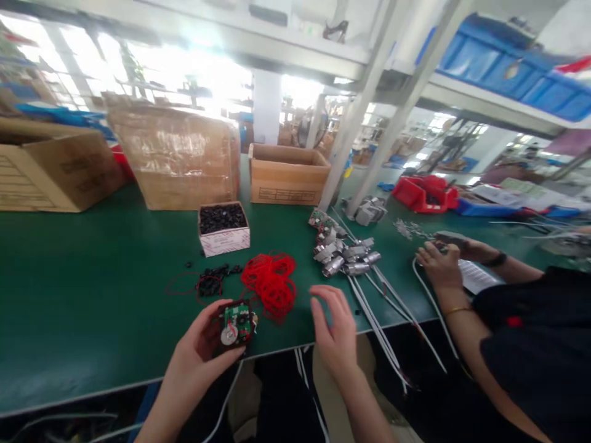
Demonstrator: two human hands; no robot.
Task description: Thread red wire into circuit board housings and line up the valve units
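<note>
My left hand (202, 351) holds a small dark housing with a green circuit board (240, 317) in it, at the table's front edge. A round silver part and bits of red show on the board. My right hand (339, 332) hovers at the table edge, thumb and fingers apart, with nothing visible between them. Between the hands, a little farther back, lies a tangle of red wire loops (272, 283). Small black parts (213, 280) form a loose pile behind my left hand. To the right of the loops, silver metal connectors (351, 255) lie with white cables (376, 326) running off the front edge.
A small box (225, 242) of black pieces stands behind the pile. Cardboard boxes (184, 166) line the table's back, near metal posts (357, 123). At right, a co-worker's hands (438, 261) handle a grey part. A red bin (422, 195) stands behind them.
</note>
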